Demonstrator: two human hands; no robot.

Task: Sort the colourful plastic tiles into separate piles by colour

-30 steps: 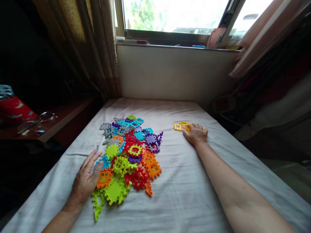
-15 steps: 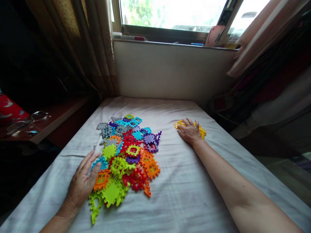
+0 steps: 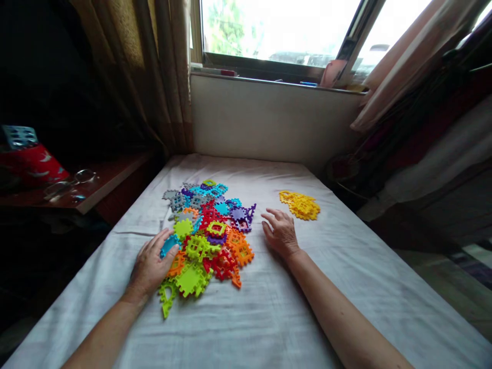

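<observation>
A: What takes up the most room?

B: The cloth-covered surface (image 3: pixel 246 328), pale and lightly creased, spreading across the lower and middle frame; then the brown curtain (image 3: pixel 165 87) at upper left; then the bright window (image 3: pixel 277 31) along the top.

A: And on the cloth?

B: A mixed pile of toothed pieces (image 3: pixel 207 225), just left of centre; grey, purple and light blue towards its top, red in the middle, orange and lime green lower down; some pieces overlap.

A: The hands?

B: The left hand (image 3: pixel 154 261) is at the pile's left edge, its thumb held away from the fingers; the right hand (image 3: pixel 282 233) is right of centre, fingers loosely curved and apart, nothing visible in them; it lies between the pile and the yellow heap.

A: Which heap is that?

B: The yellow heap (image 3: pixel 305 206), smaller, right of centre and just beyond the right hand, not touching it.

A: Anything smaller?

B: One blue piece (image 3: pixel 169 246), showing between the left hand's thumb and fingers; I cannot tell whether they grip it.
</observation>
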